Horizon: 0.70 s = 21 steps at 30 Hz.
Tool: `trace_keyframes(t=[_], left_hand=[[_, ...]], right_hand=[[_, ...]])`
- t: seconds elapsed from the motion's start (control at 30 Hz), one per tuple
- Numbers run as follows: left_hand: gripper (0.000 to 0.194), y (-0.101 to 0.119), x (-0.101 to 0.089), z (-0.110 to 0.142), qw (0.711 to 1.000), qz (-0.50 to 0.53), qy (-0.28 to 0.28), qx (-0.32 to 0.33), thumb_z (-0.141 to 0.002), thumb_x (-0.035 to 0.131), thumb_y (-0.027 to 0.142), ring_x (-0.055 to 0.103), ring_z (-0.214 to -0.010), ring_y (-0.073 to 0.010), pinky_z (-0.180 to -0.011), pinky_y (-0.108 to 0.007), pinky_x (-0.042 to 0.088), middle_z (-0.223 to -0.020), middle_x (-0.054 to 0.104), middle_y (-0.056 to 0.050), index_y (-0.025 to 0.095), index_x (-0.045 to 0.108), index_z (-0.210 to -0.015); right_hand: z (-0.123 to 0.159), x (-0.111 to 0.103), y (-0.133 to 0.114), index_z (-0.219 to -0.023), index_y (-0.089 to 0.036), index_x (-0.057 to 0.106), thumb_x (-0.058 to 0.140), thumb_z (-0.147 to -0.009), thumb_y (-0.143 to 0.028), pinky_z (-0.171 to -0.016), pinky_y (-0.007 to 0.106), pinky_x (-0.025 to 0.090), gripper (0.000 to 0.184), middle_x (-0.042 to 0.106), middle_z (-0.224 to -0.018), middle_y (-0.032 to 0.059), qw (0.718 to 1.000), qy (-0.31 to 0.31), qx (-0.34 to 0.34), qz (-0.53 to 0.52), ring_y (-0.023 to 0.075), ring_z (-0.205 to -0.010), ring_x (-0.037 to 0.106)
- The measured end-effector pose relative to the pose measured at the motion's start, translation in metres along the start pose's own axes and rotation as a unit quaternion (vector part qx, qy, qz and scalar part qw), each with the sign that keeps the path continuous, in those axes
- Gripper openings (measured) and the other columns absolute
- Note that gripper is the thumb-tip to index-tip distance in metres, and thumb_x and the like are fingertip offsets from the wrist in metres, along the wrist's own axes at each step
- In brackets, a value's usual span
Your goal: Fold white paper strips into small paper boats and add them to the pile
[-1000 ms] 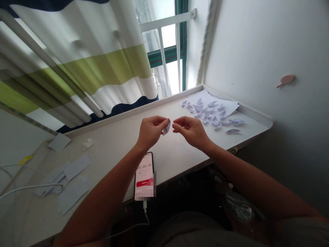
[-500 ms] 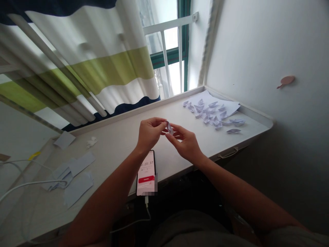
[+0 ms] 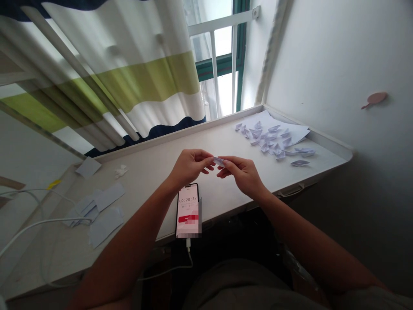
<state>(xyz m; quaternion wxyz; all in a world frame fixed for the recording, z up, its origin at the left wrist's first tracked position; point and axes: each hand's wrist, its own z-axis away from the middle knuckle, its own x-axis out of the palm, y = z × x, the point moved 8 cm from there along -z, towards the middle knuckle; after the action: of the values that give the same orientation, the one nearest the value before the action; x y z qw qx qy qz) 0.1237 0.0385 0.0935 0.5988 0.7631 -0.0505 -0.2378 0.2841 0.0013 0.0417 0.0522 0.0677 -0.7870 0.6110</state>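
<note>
A small folded paper boat [image 3: 218, 161] is held level between my two hands, above the white desk. My left hand [image 3: 190, 167] pinches its left end between thumb and fingers. Its right end is gripped by my right hand [image 3: 242, 173], the thumb lying on the near side. At the right of the desk, several finished-looking paper boats [image 3: 271, 142] lie in a loose cluster, partly on white paper sheets [image 3: 295, 130]. One boat [image 3: 300, 163] sits a little apart, closer to the desk's front edge.
A phone [image 3: 188, 211] with a running timer lies at the front edge, its charging cable [image 3: 189, 244] hanging down. Paper pieces [image 3: 106, 226], a crumpled white scrap [image 3: 121, 171] and white cables [image 3: 48, 224] are on the left. A raised rim [image 3: 161, 136] borders the desk's back, below a curtain.
The paper boat has turned from upright and tilted to nearly level, and my right hand now grips its end. The whole view has shifted slightly.
</note>
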Motion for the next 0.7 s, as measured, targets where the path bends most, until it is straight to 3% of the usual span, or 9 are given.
trace_keyframes(t=[0.13, 0.33, 0.5, 0.7], left_hand=[[0.023, 0.006, -0.004, 0.004, 0.996, -0.072, 0.008, 0.056, -0.093, 0.080, 0.038, 0.081, -0.080, -0.0226, -0.067, -0.032, 0.066, -0.088, 0.083, -0.009, 0.018, 0.082, -0.102], [0.017, 0.023, 0.002, 0.015, 0.961, -0.212, -0.028, 0.175, -0.097, 0.074, 0.036, 0.078, -0.092, -0.0215, -0.077, -0.033, 0.065, -0.110, 0.084, -0.009, 0.025, 0.085, -0.103], [0.014, 0.020, 0.006, 0.016, 0.958, -0.214, -0.046, 0.185, -0.098, 0.073, 0.033, 0.077, -0.090, -0.0207, -0.076, -0.031, 0.063, -0.106, 0.084, -0.008, 0.025, 0.084, -0.099], [0.012, 0.015, 0.011, 0.017, 0.959, -0.210, -0.080, 0.173, -0.099, 0.071, 0.027, 0.074, -0.082, -0.0190, -0.076, -0.031, 0.059, -0.098, 0.082, -0.007, 0.023, 0.081, -0.096]], right_hand=[[-0.001, -0.003, 0.001, -0.107, -0.017, 0.086, 0.086, -0.084, -0.060, -0.068, 0.037, 0.068, 0.048, 0.080, -0.080, 0.0058, 0.999, -0.015, 0.038, -0.027, 0.0203, -0.067, 0.078], [-0.001, -0.008, -0.004, -0.098, -0.016, 0.086, 0.088, -0.082, -0.057, -0.064, 0.033, 0.066, 0.044, 0.078, -0.075, 0.0050, 0.996, -0.032, 0.074, -0.046, 0.0182, -0.062, 0.075], [0.000, -0.004, -0.005, -0.086, -0.016, 0.084, 0.088, -0.082, -0.055, -0.060, 0.030, 0.062, 0.040, 0.075, -0.070, 0.0044, 0.992, -0.067, 0.092, -0.047, 0.0173, -0.060, 0.073], [0.000, -0.001, 0.001, -0.087, -0.015, 0.083, 0.085, -0.084, -0.054, -0.060, 0.030, 0.062, 0.039, 0.075, -0.070, 0.0048, 0.987, -0.103, 0.113, -0.044, 0.0173, -0.060, 0.074]])
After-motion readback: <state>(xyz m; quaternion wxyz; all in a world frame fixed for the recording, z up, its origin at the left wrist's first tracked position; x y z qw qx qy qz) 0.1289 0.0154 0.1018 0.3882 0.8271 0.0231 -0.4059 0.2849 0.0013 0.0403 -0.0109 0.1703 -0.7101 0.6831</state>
